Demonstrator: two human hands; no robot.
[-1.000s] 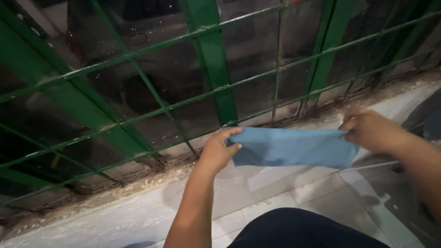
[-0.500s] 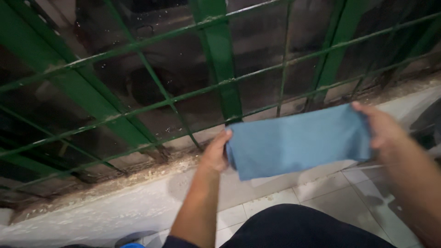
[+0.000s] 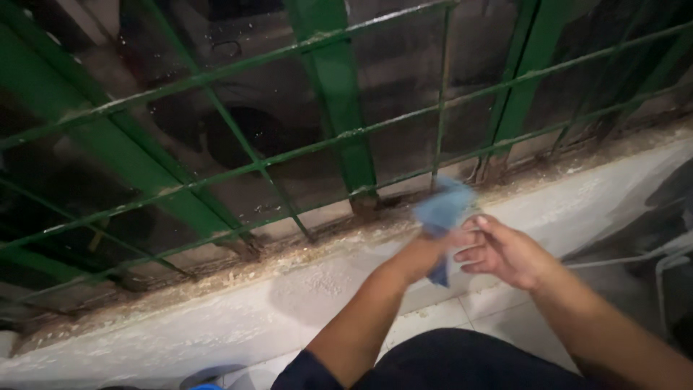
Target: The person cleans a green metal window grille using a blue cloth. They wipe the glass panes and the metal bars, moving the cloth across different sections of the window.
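Note:
A blue cloth (image 3: 442,208) is bunched up in front of the green window grille (image 3: 339,137), just above the dusty sill (image 3: 310,249). My left hand (image 3: 422,256) grips the cloth from below, with part of it hanging down past my fingers. My right hand (image 3: 509,253) is right beside it, fingers loosely spread, fingertips at the cloth's edge. Motion blurs the cloth and my left hand.
Behind the grille are dirty glass panes (image 3: 404,87). Below the sill runs a white-painted ledge wall (image 3: 216,318), then pale floor tiles (image 3: 433,318). My dark trouser leg (image 3: 462,357) fills the bottom centre. A grey pipe (image 3: 660,282) stands at the right.
The cloth was stretched flat between both hands; my hands have come together and the cloth is now gathered in my left hand, nearer the grille.

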